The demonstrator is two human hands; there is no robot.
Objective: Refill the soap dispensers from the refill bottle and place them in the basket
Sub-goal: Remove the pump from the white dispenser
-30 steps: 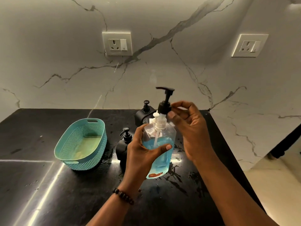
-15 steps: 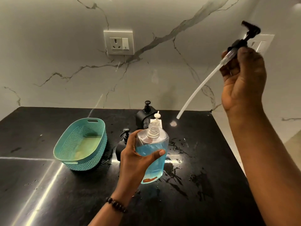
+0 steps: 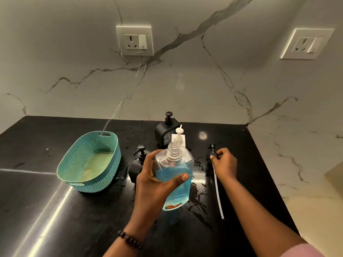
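Observation:
My left hand (image 3: 156,184) grips the clear refill bottle (image 3: 175,175), which is about half full of blue liquid, and holds it up with its neck uncapped. The bottle's black pump head with its long white tube (image 3: 216,175) lies on the black counter to the right, and my right hand (image 3: 225,163) rests on it at the pump end. Behind the bottle stand a black square dispenser (image 3: 166,131), a white one (image 3: 179,136) and a round black one (image 3: 138,164). The teal basket (image 3: 74,164) sits empty at the left.
Wet spills (image 3: 197,199) glisten on the black counter (image 3: 55,219) around and below the bottle. A marble wall with two sockets (image 3: 134,40) rises behind. The counter's right edge drops off beside my right forearm.
My right hand pulled the pump and tube out of the refill bottle, swung it up to the right, then brought it down onto the counter. The left hand kept holding the bottle.

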